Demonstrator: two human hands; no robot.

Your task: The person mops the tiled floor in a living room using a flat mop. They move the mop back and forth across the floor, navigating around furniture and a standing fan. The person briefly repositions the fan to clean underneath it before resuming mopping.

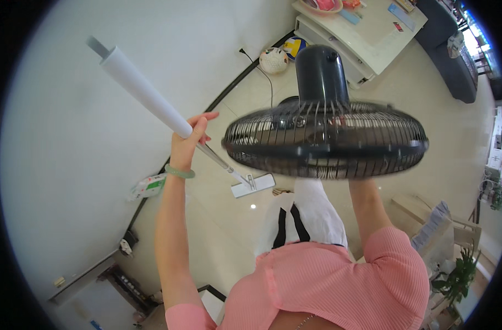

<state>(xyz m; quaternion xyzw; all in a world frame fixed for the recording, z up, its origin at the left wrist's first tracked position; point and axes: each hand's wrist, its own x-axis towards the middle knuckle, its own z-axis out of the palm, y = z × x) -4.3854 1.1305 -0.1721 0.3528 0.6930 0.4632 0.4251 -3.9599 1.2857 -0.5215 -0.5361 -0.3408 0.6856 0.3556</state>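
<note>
My left hand (190, 144) is closed round the pole of a flat mop, just where its white sleeve (146, 91) meets the metal tube; the forefinger points out to the right. The pole slants down to the white rectangular mop head (253, 185), which is on the floor. A black electric fan (325, 137) fills the space to the right, its round wire cage seen edge-on and its motor housing (321, 74) on top. My right forearm (367, 203) goes up behind the cage, which hides that hand. Whether it touches the fan cannot be made out.
A white wall (97, 165) with dark skirting runs along the left. Near the fan's far side are a cord (267, 77), two balls (274, 60) and a white cabinet (366, 41). A plastic bag (147, 187) leans by the wall; a chair and plant (457, 278) stand lower right.
</note>
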